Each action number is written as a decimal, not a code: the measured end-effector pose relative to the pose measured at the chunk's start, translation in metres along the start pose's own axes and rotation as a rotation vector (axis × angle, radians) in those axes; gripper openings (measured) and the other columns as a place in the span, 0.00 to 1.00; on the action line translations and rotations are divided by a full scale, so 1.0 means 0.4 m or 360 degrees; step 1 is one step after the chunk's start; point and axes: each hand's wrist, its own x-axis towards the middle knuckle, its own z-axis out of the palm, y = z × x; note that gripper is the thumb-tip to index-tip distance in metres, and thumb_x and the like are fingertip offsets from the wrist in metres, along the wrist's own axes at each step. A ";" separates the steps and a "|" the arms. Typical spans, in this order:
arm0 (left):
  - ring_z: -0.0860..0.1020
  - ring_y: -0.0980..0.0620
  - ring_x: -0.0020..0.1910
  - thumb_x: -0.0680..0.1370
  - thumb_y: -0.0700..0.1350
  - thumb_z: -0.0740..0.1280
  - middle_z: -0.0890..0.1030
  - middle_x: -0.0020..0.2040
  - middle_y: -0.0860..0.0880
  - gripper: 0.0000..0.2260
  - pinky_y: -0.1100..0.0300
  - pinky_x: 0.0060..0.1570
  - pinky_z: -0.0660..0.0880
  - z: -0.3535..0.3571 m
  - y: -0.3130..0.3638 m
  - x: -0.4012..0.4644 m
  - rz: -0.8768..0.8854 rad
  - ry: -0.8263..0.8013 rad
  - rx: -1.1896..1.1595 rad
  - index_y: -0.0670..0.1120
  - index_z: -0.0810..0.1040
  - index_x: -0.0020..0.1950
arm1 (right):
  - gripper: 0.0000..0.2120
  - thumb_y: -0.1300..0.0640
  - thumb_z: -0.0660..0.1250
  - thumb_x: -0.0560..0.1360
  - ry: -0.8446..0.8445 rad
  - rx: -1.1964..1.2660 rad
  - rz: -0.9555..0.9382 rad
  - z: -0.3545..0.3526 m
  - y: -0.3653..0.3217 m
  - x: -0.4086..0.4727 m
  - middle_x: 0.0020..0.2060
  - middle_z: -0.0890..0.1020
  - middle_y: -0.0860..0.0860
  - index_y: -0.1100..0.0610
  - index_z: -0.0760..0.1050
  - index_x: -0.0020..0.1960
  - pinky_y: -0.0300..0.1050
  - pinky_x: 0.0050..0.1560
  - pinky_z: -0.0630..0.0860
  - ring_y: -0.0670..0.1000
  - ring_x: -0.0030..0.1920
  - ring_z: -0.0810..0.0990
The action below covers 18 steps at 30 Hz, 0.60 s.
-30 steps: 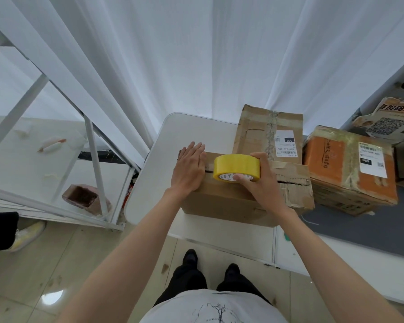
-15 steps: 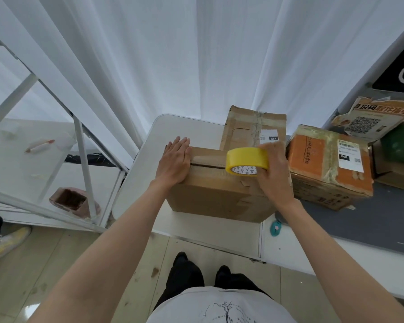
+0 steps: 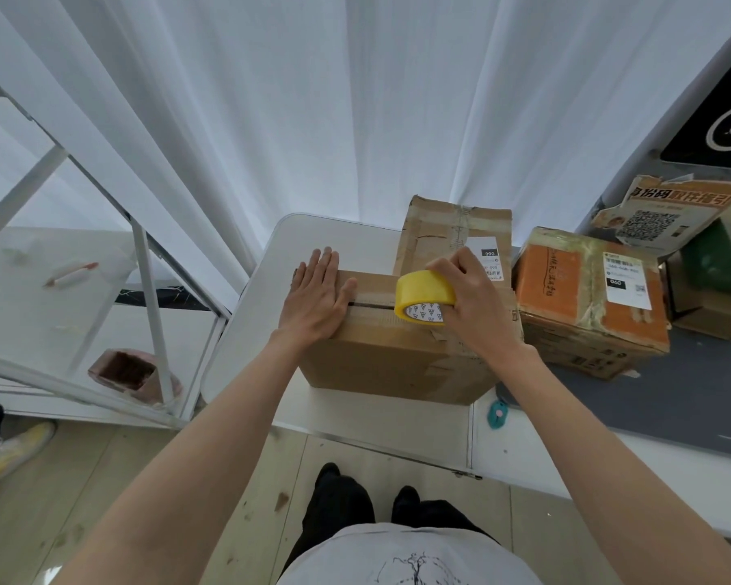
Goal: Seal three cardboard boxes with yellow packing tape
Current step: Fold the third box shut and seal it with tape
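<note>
A plain cardboard box (image 3: 391, 361) stands on the white table (image 3: 326, 242) in front of me, its top flaps meeting at a dark seam. My left hand (image 3: 315, 299) lies flat on the box's left top end, fingers straight. My right hand (image 3: 469, 297) grips a yellow tape roll (image 3: 423, 295) held over the seam near the box's middle. Behind it stands a second brown box (image 3: 435, 234) with a white label. An orange-faced box (image 3: 583, 297) sits to the right.
White curtains hang behind the table. A metal-framed glass shelf (image 3: 144, 263) stands at the left. A small teal cutter (image 3: 498, 413) lies by the box's front right corner. A grey mat (image 3: 667, 399) and more cartons (image 3: 672, 217) fill the right side.
My right hand has shifted its hold on the tape roll, with the fingers now over its top. The left hand stays flat on the box. The camera view has swung slightly.
</note>
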 end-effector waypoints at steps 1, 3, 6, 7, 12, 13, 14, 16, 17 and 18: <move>0.37 0.55 0.81 0.85 0.62 0.42 0.42 0.84 0.51 0.32 0.55 0.79 0.35 0.002 0.002 0.000 -0.0004 0.0003 0.0014 0.47 0.43 0.84 | 0.24 0.71 0.71 0.68 -0.0010 -0.0024 -0.0008 0.001 -0.002 0.001 0.50 0.71 0.55 0.55 0.74 0.59 0.48 0.38 0.77 0.54 0.49 0.74; 0.37 0.55 0.81 0.84 0.63 0.42 0.41 0.84 0.51 0.33 0.55 0.79 0.35 0.004 0.004 0.002 -0.0015 0.0006 0.0033 0.47 0.42 0.84 | 0.23 0.70 0.74 0.68 -0.0014 -0.0058 -0.0021 0.002 -0.005 0.005 0.49 0.71 0.55 0.54 0.74 0.59 0.48 0.38 0.76 0.54 0.49 0.73; 0.35 0.54 0.81 0.83 0.66 0.43 0.39 0.83 0.51 0.35 0.53 0.79 0.35 0.008 0.004 0.006 -0.0019 -0.0004 0.0095 0.48 0.40 0.83 | 0.22 0.67 0.76 0.68 -0.0017 -0.0116 -0.0040 0.009 -0.014 0.010 0.48 0.70 0.55 0.55 0.73 0.58 0.50 0.36 0.76 0.53 0.47 0.73; 0.35 0.54 0.81 0.82 0.67 0.43 0.39 0.83 0.51 0.35 0.52 0.79 0.35 0.007 0.005 0.008 -0.0018 -0.0019 0.0120 0.48 0.39 0.83 | 0.22 0.68 0.75 0.68 -0.0019 -0.0137 -0.0042 0.011 -0.016 0.011 0.48 0.70 0.55 0.55 0.74 0.58 0.49 0.36 0.75 0.53 0.47 0.72; 0.32 0.48 0.80 0.83 0.64 0.41 0.34 0.82 0.48 0.33 0.48 0.79 0.33 -0.006 0.029 0.018 -0.0047 -0.0111 0.0360 0.48 0.35 0.82 | 0.24 0.68 0.73 0.68 -0.0021 -0.0201 -0.0002 0.016 -0.018 0.018 0.49 0.69 0.55 0.52 0.69 0.58 0.49 0.39 0.71 0.53 0.48 0.71; 0.33 0.48 0.80 0.84 0.63 0.41 0.33 0.82 0.47 0.32 0.48 0.79 0.34 -0.009 0.040 0.019 -0.0042 -0.0107 0.0417 0.48 0.34 0.82 | 0.24 0.67 0.72 0.68 -0.0024 -0.0187 0.0017 0.012 -0.018 0.019 0.49 0.69 0.55 0.51 0.69 0.59 0.50 0.40 0.73 0.54 0.48 0.72; 0.33 0.47 0.80 0.85 0.60 0.41 0.33 0.82 0.47 0.31 0.48 0.79 0.34 -0.010 0.052 0.019 -0.0030 -0.0092 0.0443 0.47 0.34 0.82 | 0.24 0.67 0.71 0.69 -0.0029 -0.0148 0.0046 0.008 -0.018 0.018 0.50 0.69 0.55 0.51 0.68 0.60 0.52 0.42 0.74 0.54 0.49 0.72; 0.33 0.48 0.80 0.87 0.54 0.43 0.33 0.82 0.47 0.28 0.49 0.79 0.35 -0.003 0.082 0.017 -0.0009 -0.0077 0.0342 0.45 0.35 0.82 | 0.25 0.66 0.71 0.68 -0.0041 0.0023 0.0153 -0.003 -0.018 0.011 0.53 0.69 0.53 0.51 0.67 0.61 0.51 0.44 0.75 0.53 0.52 0.73; 0.34 0.49 0.81 0.87 0.51 0.44 0.35 0.82 0.46 0.27 0.51 0.79 0.36 0.002 0.099 0.014 -0.0015 -0.0075 0.0223 0.44 0.36 0.82 | 0.26 0.66 0.71 0.68 -0.0034 0.0140 0.0231 -0.008 -0.017 0.007 0.55 0.69 0.52 0.52 0.66 0.60 0.49 0.45 0.74 0.51 0.53 0.72; 0.35 0.50 0.81 0.87 0.49 0.45 0.36 0.83 0.46 0.27 0.53 0.79 0.36 0.011 0.112 0.010 -0.0021 -0.0065 0.0104 0.43 0.37 0.82 | 0.26 0.67 0.72 0.68 -0.0015 0.0262 0.0323 -0.012 -0.015 0.001 0.55 0.70 0.51 0.53 0.65 0.60 0.46 0.46 0.73 0.50 0.54 0.71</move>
